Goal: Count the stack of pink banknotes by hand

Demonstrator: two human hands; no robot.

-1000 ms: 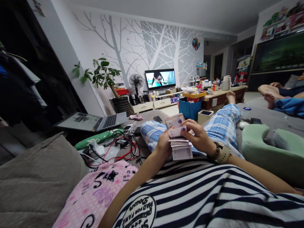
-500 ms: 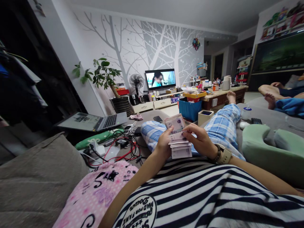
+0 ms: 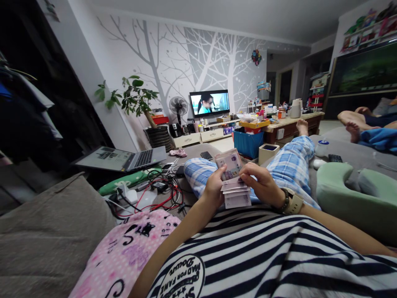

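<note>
A stack of purple banknotes rises above my lap, its top note showing a figure 5. Around its left edge my left hand is closed, thumb lying on the front. Several notes are folded down toward me in staggered layers below the thumb. My right hand pinches the right side of the notes near the fold, fingers closed on a note's edge. A watch and a beaded bracelet circle the right wrist. Both hands rest close above the blue checked trousers.
On the left lie a laptop, tangled cables and a pink blanket. A green neck pillow sits at right, with a remote behind it. Another person's bare leg is at far right.
Another note has been turned down toward me, so the figure 5 on the stack shows more fully. Both hands stay in nearly the same place.
</note>
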